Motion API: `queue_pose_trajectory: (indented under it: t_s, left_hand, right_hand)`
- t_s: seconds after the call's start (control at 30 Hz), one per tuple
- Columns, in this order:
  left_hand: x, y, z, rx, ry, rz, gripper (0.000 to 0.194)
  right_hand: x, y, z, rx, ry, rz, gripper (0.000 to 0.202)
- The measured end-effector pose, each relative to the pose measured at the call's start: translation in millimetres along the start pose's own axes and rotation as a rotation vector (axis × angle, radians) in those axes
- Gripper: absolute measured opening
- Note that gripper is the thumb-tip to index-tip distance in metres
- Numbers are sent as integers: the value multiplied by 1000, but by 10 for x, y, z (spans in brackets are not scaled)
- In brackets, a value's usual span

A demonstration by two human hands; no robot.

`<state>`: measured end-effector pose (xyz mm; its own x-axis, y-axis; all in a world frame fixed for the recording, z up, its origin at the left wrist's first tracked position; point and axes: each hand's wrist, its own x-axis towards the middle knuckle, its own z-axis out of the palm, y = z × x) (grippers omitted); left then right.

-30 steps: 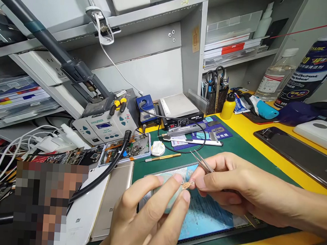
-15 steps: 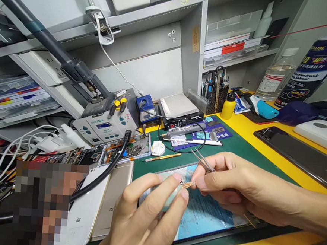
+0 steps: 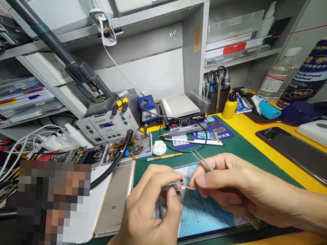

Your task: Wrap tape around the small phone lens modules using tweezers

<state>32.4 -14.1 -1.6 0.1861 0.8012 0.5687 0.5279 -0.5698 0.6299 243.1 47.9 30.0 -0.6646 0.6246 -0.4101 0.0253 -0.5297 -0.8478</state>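
My left hand (image 3: 153, 207) is closed, its fingertips and thumb gripping a pale green spool of desoldering braid (image 3: 171, 184), now seen nearly edge-on and mostly covered by the fingers. A short strip of copper-coloured braid (image 3: 189, 187) runs from the spool to my right hand (image 3: 229, 181). The right thumb and forefinger pinch near the strip's end. That same hand also holds a pair of metal tweezers (image 3: 204, 164), tips apart and pointing up to the left. Beneath both hands lies a blue printed sheet (image 3: 204, 211) on a green mat (image 3: 250, 158).
Left of my hands lie a gold phone (image 3: 115, 201) and a white phone (image 3: 87, 214). Behind are a gold-handled tool (image 3: 166, 157), a white brush (image 3: 201, 142), a parts tray (image 3: 136, 146) and a grey soldering station (image 3: 107, 126). A black phone (image 3: 295, 158) lies at right.
My left hand has rolled the spool from showing its face to nearly edge-on, and its fingers have drawn in. The braid now shows as a thinner strip. My right hand has barely moved.
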Motion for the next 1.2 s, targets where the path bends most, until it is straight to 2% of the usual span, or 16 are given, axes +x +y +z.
queue_pose_trajectory:
  t_s: [0.07, 0.13, 0.23, 0.33, 0.47, 0.73, 0.9, 1.1, 1.2]
  left_hand:
    - [17, 54, -26, -240, -44, -332, 14]
    - [63, 96, -62, -470, -106, -615, 12]
    - [137, 104, -106, -736, -162, -783, 11]
    - [163, 65, -119, -824, -195, -818, 18]
    - [152, 28, -112, -783, -175, -812, 28]
    - [134, 31, -110, -768, -153, -808, 27]
    - [129, 16, -95, -764, -153, -817, 29]
    - [133, 33, -89, -741, -165, -805, 29]
    - [130, 42, -84, -726, -175, -793, 28]
  right_hand:
    - [-9, -5, 10, 27, -2, -17, 34]
    - [-10, 6, 19, 52, 2, -38, 41]
    - [-2, 40, 26, 10, 15, -76, 45]
    - [6, 73, 22, -99, 18, -64, 47]
    - [-1, 103, 28, -231, 21, -4, 56]
    - [-52, 131, 66, -501, 19, 10, 66]
    - [-67, 119, 98, -478, -19, 26, 60]
    - [-49, 110, 114, -441, -77, 33, 66]
    - [-41, 124, 94, -396, -103, 92, 64]
